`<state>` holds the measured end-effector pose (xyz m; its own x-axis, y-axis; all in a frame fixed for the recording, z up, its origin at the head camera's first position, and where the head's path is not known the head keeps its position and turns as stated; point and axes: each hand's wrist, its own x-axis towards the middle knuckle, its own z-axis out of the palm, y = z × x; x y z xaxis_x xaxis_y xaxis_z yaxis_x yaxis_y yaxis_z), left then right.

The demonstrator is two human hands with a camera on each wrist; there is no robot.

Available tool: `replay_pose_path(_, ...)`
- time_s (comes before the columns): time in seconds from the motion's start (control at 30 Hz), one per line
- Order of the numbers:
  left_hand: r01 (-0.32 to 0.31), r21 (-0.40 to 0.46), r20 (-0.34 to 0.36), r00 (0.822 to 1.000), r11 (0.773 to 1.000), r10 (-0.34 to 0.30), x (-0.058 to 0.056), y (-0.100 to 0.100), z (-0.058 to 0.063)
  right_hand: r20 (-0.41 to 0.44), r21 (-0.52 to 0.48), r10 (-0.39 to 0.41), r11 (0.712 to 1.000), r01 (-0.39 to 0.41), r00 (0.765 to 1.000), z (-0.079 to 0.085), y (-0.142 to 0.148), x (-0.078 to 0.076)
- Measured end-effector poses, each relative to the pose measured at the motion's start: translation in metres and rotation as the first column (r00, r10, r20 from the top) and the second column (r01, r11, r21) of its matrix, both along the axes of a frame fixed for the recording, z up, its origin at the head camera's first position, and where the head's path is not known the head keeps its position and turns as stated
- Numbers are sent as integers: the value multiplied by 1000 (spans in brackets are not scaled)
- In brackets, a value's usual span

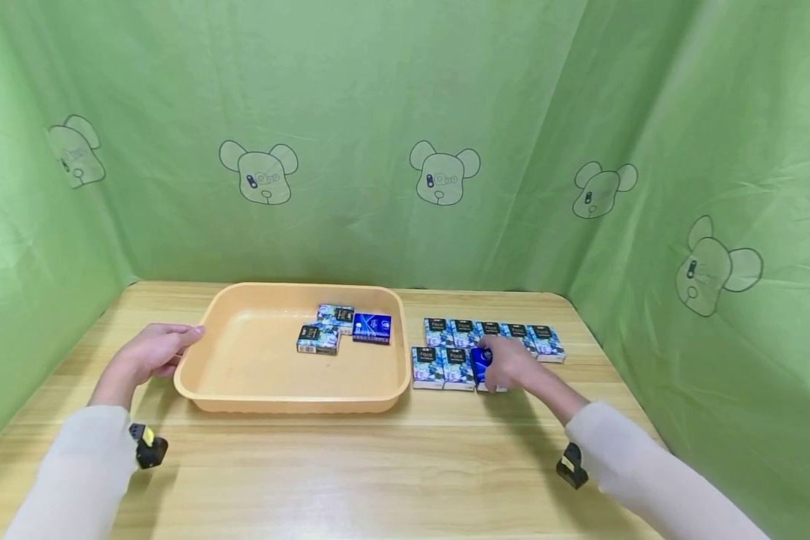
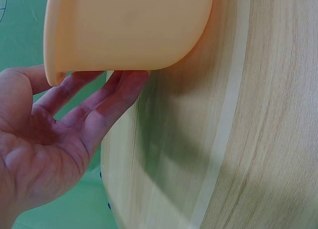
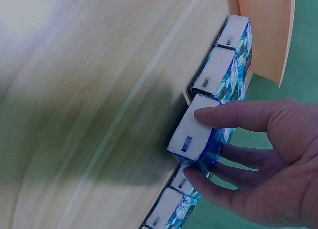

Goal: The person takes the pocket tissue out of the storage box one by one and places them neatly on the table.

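In the head view my left hand [image 1: 154, 351] grips the left rim of an orange plastic tray [image 1: 297, 405]. The left wrist view shows its fingers against the tray's outer wall, the thumb partly hidden behind the rim. My right hand [image 1: 513, 361] pinches a small dark blue pack [image 3: 193, 132] between thumb and fingers, at the right end of a front row. Left of that pack stand two blue floral packs, one by the tray [image 1: 427, 367] and one closer to the hand [image 1: 458, 369]. Behind is a row of several floral packs [image 1: 547, 342], partly hidden by the hand.
Inside the tray, toward its right side, lie two floral packs, one nearer [image 1: 319, 340] and one farther [image 1: 335, 315], beside a dark blue pack [image 1: 371, 328]. A wooden table [image 1: 351, 480] carries everything. Green curtains [image 1: 351, 97] with bear prints stand behind and at both sides.
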<state>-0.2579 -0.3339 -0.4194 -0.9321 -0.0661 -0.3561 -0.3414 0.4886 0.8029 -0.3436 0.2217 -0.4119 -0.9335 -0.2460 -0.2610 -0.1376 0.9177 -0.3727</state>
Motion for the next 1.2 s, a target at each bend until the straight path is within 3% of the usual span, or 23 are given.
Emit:
replay_pose_path(0.43, 10, 35, -18, 1000, 999, -9, 0, -2, -2, -25, -4, 8, 1000, -8, 1000, -6, -1, -1)
replay_pose_path(1.2, 12, 17, -17, 1000, 1000, -12, 1, -1, -2, -23, 19, -5, 1000, 5, 1000, -10, -5, 0)
